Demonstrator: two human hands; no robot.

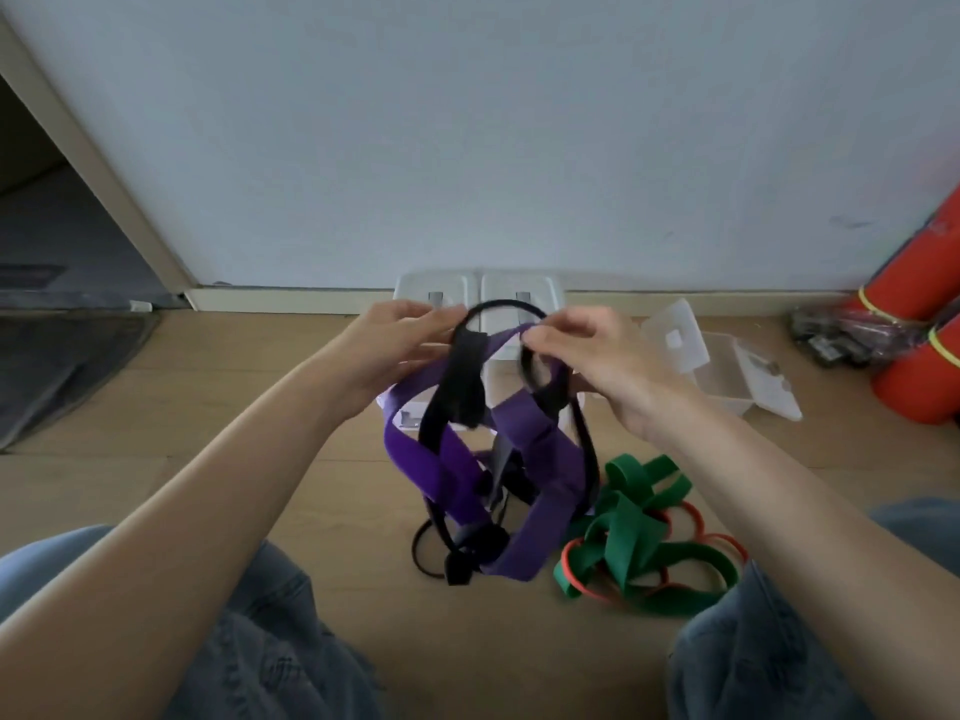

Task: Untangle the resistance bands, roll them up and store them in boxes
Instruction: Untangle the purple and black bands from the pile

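Note:
A tangle of a wide purple band [524, 439] and a black band [465, 376] hangs above the wooden floor, its lower loops resting on the boards. My left hand [395, 345] grips the black band at the tangle's top left. My right hand [592, 356] pinches a thin black loop beside the purple band at the top right. A second tangle, a green band [623, 532] with a thin red band [691, 511], lies on the floor to the right. Clear plastic boxes [519, 293] stand against the wall behind the hands.
An open clear box [727, 371] with its lid up sits right of the hands. Orange rolled mats [919, 324] and a dark bundle [831, 335] fill the right corner. A dark mat [62, 356] lies at the left by a doorway. My knees in jeans frame the bottom.

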